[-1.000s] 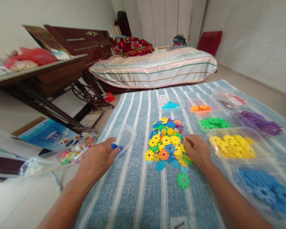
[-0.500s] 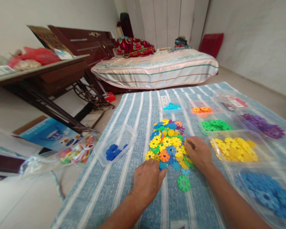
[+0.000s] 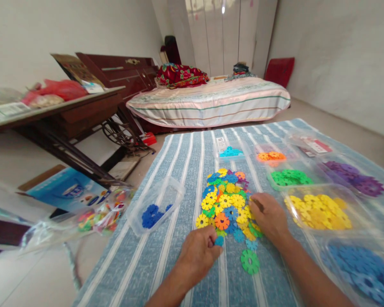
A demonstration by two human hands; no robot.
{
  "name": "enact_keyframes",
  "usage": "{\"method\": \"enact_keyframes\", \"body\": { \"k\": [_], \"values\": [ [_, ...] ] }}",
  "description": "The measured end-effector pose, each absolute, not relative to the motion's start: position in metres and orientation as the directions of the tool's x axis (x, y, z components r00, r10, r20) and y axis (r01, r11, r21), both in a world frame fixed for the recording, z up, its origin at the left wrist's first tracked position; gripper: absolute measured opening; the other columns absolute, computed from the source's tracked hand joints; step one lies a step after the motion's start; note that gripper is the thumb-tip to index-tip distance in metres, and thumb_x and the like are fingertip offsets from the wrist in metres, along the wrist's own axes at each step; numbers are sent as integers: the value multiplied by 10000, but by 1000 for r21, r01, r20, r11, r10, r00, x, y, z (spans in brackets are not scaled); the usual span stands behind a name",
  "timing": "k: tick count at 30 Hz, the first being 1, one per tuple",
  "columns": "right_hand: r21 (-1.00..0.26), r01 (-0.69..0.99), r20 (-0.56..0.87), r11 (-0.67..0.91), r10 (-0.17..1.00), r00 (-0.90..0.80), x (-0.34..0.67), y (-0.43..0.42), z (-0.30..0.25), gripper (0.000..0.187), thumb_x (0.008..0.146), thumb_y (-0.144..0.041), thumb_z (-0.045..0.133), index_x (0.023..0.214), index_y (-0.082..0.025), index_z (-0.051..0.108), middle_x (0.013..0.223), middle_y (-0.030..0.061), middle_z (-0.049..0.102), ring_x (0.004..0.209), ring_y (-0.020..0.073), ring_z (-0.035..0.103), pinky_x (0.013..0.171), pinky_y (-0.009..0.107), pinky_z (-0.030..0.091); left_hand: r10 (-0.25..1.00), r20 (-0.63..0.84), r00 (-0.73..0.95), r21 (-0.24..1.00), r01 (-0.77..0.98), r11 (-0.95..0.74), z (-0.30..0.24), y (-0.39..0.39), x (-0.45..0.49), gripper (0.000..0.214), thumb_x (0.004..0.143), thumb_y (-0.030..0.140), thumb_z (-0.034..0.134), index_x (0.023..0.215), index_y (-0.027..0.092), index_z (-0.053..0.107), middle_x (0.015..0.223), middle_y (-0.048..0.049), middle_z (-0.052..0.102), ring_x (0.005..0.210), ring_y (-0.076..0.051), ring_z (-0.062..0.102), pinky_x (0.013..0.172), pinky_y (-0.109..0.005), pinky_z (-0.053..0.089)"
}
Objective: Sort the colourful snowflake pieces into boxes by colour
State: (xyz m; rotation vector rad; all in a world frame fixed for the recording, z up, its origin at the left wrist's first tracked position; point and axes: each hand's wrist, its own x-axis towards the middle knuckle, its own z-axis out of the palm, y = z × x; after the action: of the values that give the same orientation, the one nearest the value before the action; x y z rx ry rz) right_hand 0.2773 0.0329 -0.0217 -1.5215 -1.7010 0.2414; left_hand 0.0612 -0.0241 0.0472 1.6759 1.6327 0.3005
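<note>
A mixed pile of notched plastic discs (image 3: 224,201), yellow, blue, green, orange and purple, lies on the striped cloth. At its near left edge, my left hand (image 3: 198,251) is closed on a small blue disc (image 3: 219,241) that pokes out between thumb and fingers. My right hand (image 3: 269,215) rests against the pile's right side, fingers curled in; what they hold, if anything, is hidden. A green disc (image 3: 250,262) lies by itself nearer to me. Left of the pile, a clear tub (image 3: 173,186) has a few dark blue discs (image 3: 151,215) inside.
On the right stand tubs of yellow (image 3: 320,211), green (image 3: 291,177), purple (image 3: 355,177) and blue discs (image 3: 365,268). Farther back are light blue (image 3: 231,152) and orange ones (image 3: 271,156). Beyond are a bed (image 3: 208,104) and a side table (image 3: 92,96).
My left hand has drawn slightly back from the pile, and a blue disc now shows in its grip. My right hand stays at the pile's right edge. The view has tilted up a little.
</note>
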Motion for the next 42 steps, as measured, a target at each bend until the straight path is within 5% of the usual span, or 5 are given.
{"method": "enact_keyframes", "body": {
  "k": [5,24,27,32,42],
  "values": [
    [-639,731,438,240,895,88,274,34,-22,192,814,-301,457,818,-186,611,854,49,635,834,193,556,775,315,422,881,-400,251,789,583,192,67,-3,42,91,588,220,581,611,159,516,516,73,406,508,-72,378,486,-207,249],
    [-669,711,408,218,907,106,271,33,-21,202,829,-330,450,833,-200,605,867,48,636,846,206,556,774,335,427,999,28,-30,788,616,-3,136,190,91,176,685,291,622,727,120,609,631,-9,615,534,-79,552,510,-183,389],
    [-658,720,408,219,908,97,273,32,-22,211,822,-338,446,816,-200,605,855,48,637,838,206,557,760,330,428,997,-3,82,627,777,-62,140,163,56,146,686,267,597,699,126,633,581,-4,605,540,-97,553,534,-200,389],
    [-632,743,410,222,909,78,275,30,-22,249,816,-375,434,788,-204,612,831,54,642,817,211,568,705,321,427,969,-167,179,115,980,-161,146,112,-12,149,693,204,534,696,154,675,631,-11,635,617,-131,562,590,-226,381],
    [-625,754,397,201,914,85,279,29,-27,320,789,-472,428,822,-222,624,857,56,656,810,230,598,694,350,461,936,-332,115,39,993,-108,111,67,-57,269,607,229,624,865,241,697,762,-2,678,722,-154,600,631,-211,403]
  ]
}}
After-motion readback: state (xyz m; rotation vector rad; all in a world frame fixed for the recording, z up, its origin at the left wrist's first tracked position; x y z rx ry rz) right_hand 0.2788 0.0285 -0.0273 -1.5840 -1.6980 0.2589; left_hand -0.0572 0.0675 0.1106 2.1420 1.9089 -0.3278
